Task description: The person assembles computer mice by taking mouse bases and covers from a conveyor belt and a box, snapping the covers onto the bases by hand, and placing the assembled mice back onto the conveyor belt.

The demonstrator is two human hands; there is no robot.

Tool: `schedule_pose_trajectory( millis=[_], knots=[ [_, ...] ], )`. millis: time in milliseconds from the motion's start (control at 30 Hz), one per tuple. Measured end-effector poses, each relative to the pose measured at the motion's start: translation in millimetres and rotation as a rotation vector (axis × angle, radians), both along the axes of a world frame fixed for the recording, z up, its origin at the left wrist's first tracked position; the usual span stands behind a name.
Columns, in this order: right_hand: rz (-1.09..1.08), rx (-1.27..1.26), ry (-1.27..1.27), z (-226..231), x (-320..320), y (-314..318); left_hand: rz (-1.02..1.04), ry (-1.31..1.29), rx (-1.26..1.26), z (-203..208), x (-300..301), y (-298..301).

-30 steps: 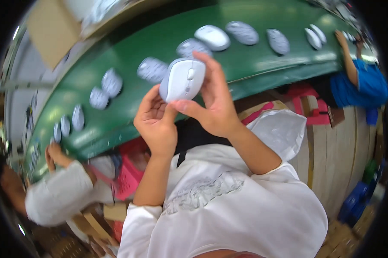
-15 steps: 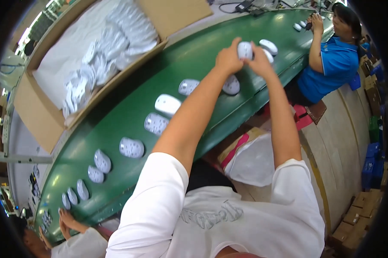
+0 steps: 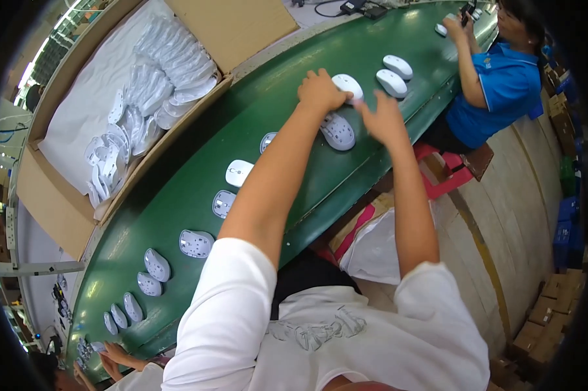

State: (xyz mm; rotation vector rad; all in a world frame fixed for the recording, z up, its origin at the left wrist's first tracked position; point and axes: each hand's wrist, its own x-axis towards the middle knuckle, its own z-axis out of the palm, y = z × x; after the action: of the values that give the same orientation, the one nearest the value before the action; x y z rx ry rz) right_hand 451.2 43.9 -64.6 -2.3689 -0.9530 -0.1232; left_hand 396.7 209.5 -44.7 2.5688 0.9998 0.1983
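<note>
On the green belt, a white computer mouse (image 3: 350, 86) lies top side up between my hands. My left hand (image 3: 321, 91) is at its left side, thumb by the mouse's near edge and fingers apart from it. My right hand (image 3: 385, 118), blurred, hovers just to the right with spread fingers and nothing in them. Nearest to me below the mouse sits a grey mouse shell part (image 3: 339, 132) with dark holes. Two white mice (image 3: 392, 83) rest farther right along the belt. A white mouse (image 3: 238, 173) and a grey shell part (image 3: 224, 204) are partly covered by my left forearm.
More grey shell parts (image 3: 196, 244) line the green belt (image 3: 177, 202) toward the lower left. An open cardboard box (image 3: 79, 215) beyond the belt holds bagged and loose shells. A co-worker in blue (image 3: 496, 78) works at right; another person's hand (image 3: 118, 355) is at lower left.
The mouse, held in both hands before, now rests on the belt. My right hand has come away from it, and my left fingers have loosened. The view has shifted slightly.
</note>
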Motion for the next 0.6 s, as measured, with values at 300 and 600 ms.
schedule_pose_trajectory(
  millis=[300, 600],
  knots=[
    [-0.103, -0.058, 0.259, 19.6, -48.3, -14.3, -0.255, 0.29, -0.496, 29.7, -45.1, -23.2],
    [0.237, 0.635, 1.028, 14.8, -81.7, -40.1, -0.184, -0.459, -0.114, 39.8, -123.2, -73.9]
  ],
)
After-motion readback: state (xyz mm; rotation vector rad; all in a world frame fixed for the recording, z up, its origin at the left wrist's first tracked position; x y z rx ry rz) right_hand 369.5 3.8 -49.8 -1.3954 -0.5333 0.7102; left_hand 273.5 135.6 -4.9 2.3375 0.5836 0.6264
